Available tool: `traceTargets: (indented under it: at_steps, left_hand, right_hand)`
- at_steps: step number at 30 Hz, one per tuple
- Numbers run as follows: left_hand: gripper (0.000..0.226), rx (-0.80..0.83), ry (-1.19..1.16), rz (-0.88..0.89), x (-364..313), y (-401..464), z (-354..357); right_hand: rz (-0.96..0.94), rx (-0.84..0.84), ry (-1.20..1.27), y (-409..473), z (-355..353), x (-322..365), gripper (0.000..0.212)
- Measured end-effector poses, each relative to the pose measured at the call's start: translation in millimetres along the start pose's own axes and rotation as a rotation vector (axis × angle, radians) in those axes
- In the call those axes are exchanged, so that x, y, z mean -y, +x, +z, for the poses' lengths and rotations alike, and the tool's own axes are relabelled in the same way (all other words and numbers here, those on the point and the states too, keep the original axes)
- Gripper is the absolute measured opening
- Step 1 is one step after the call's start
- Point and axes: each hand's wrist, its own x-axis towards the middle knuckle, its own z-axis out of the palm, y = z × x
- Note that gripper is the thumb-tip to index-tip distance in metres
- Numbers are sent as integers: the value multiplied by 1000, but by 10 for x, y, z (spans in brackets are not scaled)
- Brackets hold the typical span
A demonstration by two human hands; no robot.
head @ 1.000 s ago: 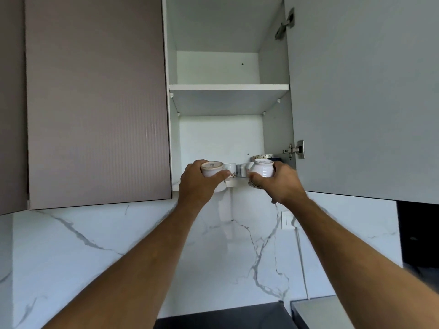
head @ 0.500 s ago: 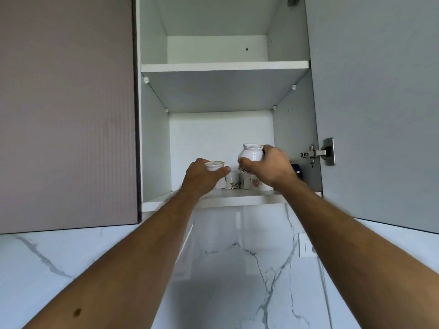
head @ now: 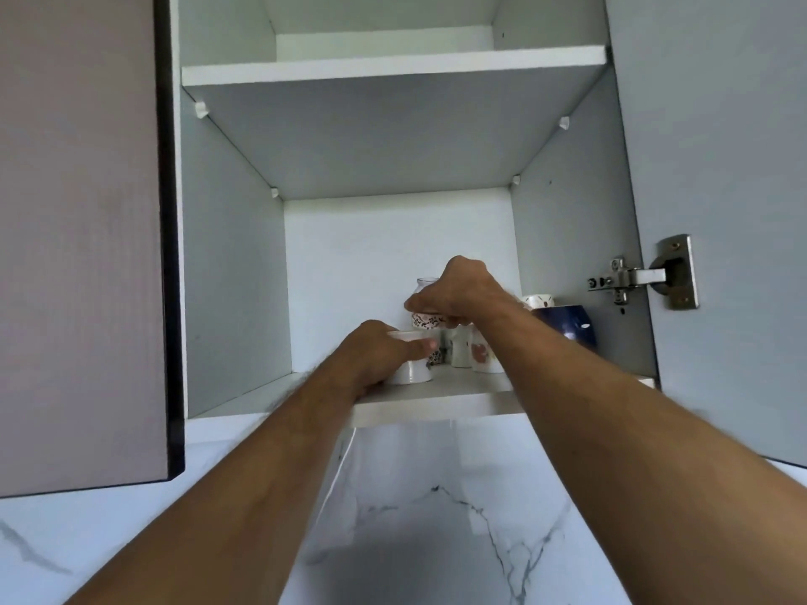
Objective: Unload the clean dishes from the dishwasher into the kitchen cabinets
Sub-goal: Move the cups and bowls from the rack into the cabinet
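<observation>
Open wall cabinet (head: 236,272): right hand (head: 458,292) grips patterned cup (head: 425,318) directly above shelved mugs (head: 469,349) under its fingertips; left hand (head: 377,358) clasps white cup (head: 410,371). A slip would likely chip them.

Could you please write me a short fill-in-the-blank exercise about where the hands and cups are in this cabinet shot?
1. The left hand holds a white cup that stands on the ____ shelf of the cabinet.
2. The right hand has its grip on a patterned cup raised ____ the cups on the shelf.
3. The dark blue mug sits at the ____ end of the shelf.
4. The cabinet door beside the hinge is ____.

Missing words: bottom; above; right; open
</observation>
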Motion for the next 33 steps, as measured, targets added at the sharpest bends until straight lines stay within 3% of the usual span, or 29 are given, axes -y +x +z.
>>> traceTargets:
  at_steps: [4,9,13,18,23,27,28,33]
  left_hand:
    - [67,26,-26,8,-8,-14,0]
    - [27,45,-156,24,-15,-63,0]
    - [76,39,-215,-21,-20,-55,-15]
    - [104,37,-208,-20,-16,-36,-14]
    - [101,41,-226,-10,-13,-36,-17]
    - [61,33,-242,-4,-14,-48,-7]
    - [61,30,-241,-7,-17,-53,-9]
    - [109,18,-227,-17,-56,-92,-12]
  right_hand:
    - [-10,2,-7,70,206,12,33]
    - [-15,4,-114,95,380,40,29]
    - [5,34,-147,136,423,38,28]
    - [51,61,-106,146,440,29,20]
    - [54,89,-178,173,457,30,15]
    - [4,103,-282,185,439,17,21]
    - [-19,111,-322,174,423,18,22]
    - [-46,198,-492,113,345,52,30]
